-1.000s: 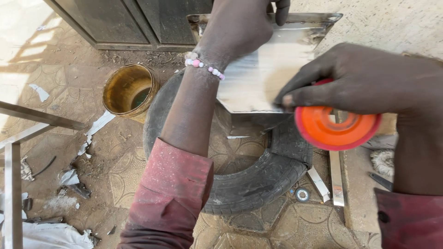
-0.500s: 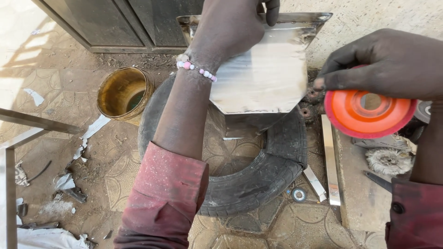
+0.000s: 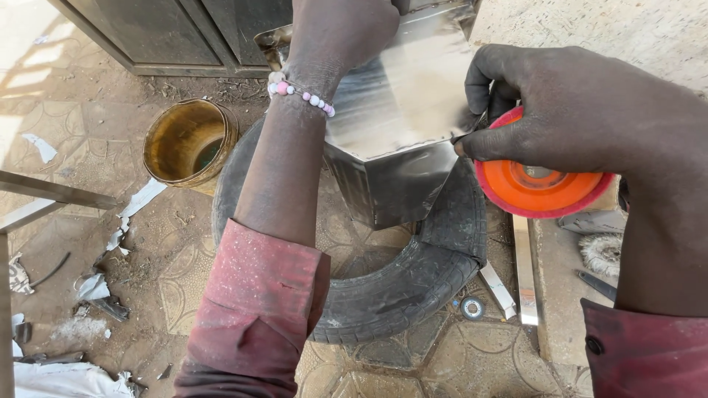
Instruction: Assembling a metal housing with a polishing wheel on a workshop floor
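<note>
- Left hand (image 3: 341,33) is seen fr. head view, closed over top edge of shiny metal sheet piece (image 3: 402,96), fingers curled down on it; bead bracelet (image 3: 301,93) is worn at wrist, dark red sleeve (image 3: 254,309) on forearm.
- Right hand (image 3: 560,110) is wrapped over orange disc (image 3: 537,190), forefinger stretched fwd, its tip touching sheet's rt edge; whether a tool body is gripped under the palm can't be told.
- Sheet piece is held tilted over black tyre (image 3: 413,284), its darker folded lower face pointing down into tyre's opening.
- Disc is held just beside sheet's rt edge, red rim w/ orange face, metal hub at ctr.
- Round yellowish tin (image 3: 188,142) is stood on patterned paved floor, left of tyre, open top, some dark liquid inside.
- White scraps (image 3: 140,200) are scattered near tin; no label can be made out on any item.
- Wire brush wheel (image 3: 601,252) is lying on slab at rt, below disc.
</note>
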